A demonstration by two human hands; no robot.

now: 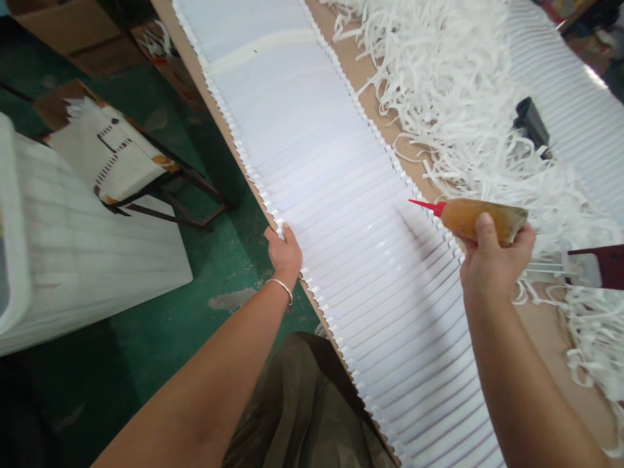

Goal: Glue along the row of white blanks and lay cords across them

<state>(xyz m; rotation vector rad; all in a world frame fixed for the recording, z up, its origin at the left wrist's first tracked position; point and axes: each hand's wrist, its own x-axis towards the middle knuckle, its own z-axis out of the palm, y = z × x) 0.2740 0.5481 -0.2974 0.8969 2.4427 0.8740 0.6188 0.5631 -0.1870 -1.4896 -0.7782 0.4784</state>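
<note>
My right hand [494, 257] is wrapped round a glue bottle [468, 218] with amber contents and a red pointed nozzle. The bottle lies nearly level above the right edge of the layered white strips [341, 169], its tip pointing left. At the left edge of the row, my left hand [285, 253] pinches the folded end of a white strip, close to the table's edge. A bracelet is on that wrist. The strips overlap in a long row, and their small ends stick out along both sides.
Loose white ribbons [439, 78] lie heaped on the brown table [546, 325] to the right. A black tool [533, 127] and a dark red-handled tool [597, 266] lie among them. On the left are a stool [160, 188], a white bin [97, 260] and cardboard boxes [68, 29].
</note>
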